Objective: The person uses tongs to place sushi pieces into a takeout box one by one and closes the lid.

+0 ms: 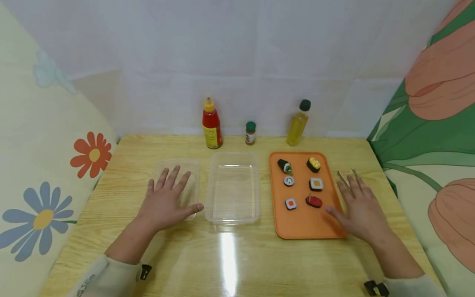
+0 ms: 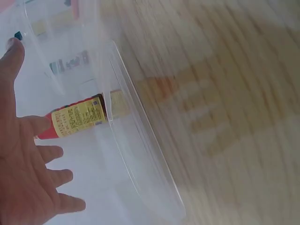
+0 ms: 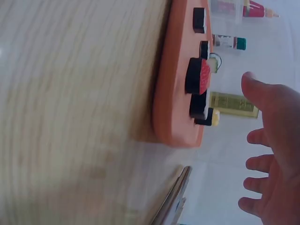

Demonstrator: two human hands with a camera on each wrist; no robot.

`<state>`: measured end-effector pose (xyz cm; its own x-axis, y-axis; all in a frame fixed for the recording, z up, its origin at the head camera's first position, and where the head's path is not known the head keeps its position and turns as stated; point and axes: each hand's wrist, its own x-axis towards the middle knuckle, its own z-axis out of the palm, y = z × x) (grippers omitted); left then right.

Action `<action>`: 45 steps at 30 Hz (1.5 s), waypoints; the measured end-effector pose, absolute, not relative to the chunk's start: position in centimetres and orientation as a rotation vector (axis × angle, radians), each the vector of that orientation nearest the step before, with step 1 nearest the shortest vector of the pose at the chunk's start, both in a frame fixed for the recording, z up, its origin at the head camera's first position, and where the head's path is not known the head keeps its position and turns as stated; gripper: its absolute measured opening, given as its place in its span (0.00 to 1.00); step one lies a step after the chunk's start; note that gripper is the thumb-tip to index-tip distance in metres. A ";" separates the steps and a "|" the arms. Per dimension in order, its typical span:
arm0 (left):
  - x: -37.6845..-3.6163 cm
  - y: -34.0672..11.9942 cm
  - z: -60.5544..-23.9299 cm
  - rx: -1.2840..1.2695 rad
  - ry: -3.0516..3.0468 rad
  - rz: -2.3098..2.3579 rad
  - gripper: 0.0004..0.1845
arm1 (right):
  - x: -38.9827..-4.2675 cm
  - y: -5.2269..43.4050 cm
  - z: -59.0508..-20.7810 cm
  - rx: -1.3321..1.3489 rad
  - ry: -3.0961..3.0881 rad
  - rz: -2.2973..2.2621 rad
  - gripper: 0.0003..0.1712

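Observation:
My left hand is spread flat above a clear plastic lid, fingers straight and holding nothing. To its right stands a clear plastic container, its thumb pointing that way. My right hand hovers with straight fingers over metal tongs, partly hidden under it; in the right wrist view the tongs lie on the table below the palm. Beside that hand an orange tray carries several sushi pieces, among them a red-topped one, a yellow-topped one and a dark hand roll.
Along the back edge stand a red sauce bottle with a yellow cap, a small green-capped spice jar and a dark-capped oil bottle. A white cloth hangs behind the wooden table; flowered cloths flank both sides.

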<state>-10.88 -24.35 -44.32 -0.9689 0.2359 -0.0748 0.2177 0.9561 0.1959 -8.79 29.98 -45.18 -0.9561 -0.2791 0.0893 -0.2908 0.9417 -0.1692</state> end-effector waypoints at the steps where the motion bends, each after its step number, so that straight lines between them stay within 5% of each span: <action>1: -10.8 -24.3 -44.3 0.358 3.006 0.305 0.63 | -8.8 30.2 -45.3 0.438 -3.033 0.288 0.54; 15: -10.3 -23.3 -44.4 0.432 2.944 0.632 0.62 | -8.3 32.3 -46.5 0.313 -3.018 0.439 0.46; 45: -9.6 -21.2 -45.7 0.480 2.851 0.813 0.58 | -7.6 36.5 -48.9 0.137 -2.976 0.563 0.51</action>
<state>-9.64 -21.16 -45.73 -0.9396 0.3393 -0.0446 0.2647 0.8033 0.5335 -7.59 36.55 -48.94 -0.9898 -0.0682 0.1247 -0.1091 0.9271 -0.3586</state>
